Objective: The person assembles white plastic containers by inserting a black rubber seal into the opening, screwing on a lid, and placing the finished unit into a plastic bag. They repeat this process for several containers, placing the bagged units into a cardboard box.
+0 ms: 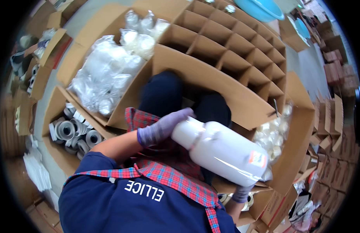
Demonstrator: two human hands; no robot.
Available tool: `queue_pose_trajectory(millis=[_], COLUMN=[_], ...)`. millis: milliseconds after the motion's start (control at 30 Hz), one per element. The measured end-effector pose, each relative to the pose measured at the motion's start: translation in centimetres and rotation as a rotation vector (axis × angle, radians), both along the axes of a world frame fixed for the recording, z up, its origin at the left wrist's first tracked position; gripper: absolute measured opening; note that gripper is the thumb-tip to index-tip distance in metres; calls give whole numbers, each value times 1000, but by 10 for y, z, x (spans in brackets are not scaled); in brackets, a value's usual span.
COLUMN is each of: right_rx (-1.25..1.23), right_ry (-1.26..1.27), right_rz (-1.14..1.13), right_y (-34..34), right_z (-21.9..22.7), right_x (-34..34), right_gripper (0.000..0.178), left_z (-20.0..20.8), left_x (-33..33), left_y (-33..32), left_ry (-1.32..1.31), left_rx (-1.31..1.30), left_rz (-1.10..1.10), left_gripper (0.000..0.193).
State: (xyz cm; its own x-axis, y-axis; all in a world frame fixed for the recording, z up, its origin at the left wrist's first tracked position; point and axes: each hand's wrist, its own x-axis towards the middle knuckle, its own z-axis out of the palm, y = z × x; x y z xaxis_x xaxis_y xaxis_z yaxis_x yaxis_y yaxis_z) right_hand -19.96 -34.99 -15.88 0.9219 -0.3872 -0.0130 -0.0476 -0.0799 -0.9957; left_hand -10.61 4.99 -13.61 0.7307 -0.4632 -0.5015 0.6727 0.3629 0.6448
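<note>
A large white plastic bottle (pixel 222 151) lies on its side over my lap, above a red plaid apron. It has a small label sticker near its base. My left hand (pixel 162 128), in a purple glove, grips the bottle's neck end. My right hand (pixel 242 193), also in a purple glove, is under the base end and mostly hidden by the bottle. It appears to hold the bottle from below.
A big cardboard box with a divider grid (pixel 234 42) stands ahead. Open boxes hold clear bags of white parts (pixel 106 73), grey rolls (pixel 71 132) and bagged white pieces (pixel 273 136). A blue basin (pixel 261 7) is at the far side. Stacked cardboard (pixel 335 116) fills the right.
</note>
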Motion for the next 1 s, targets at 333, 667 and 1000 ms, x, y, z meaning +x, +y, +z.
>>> queue_pose_trajectory(millis=[333,667,1000], right_rx=[-398,-1069,-791], right_ry=[270,-219,-78], right_rz=[409,1003,866], right_y=[54,196,149], right_z=[152,164,144], right_x=[78,147,164], right_gripper=[60,33,22], left_z=[5,18,-280], left_x=[-81,-101,-321], left_y=[-8,131,390], left_ry=[-901,-1506,881], left_rx=[477,1206,1764], left_rz=[18,135,65], left_gripper=[80,11,92])
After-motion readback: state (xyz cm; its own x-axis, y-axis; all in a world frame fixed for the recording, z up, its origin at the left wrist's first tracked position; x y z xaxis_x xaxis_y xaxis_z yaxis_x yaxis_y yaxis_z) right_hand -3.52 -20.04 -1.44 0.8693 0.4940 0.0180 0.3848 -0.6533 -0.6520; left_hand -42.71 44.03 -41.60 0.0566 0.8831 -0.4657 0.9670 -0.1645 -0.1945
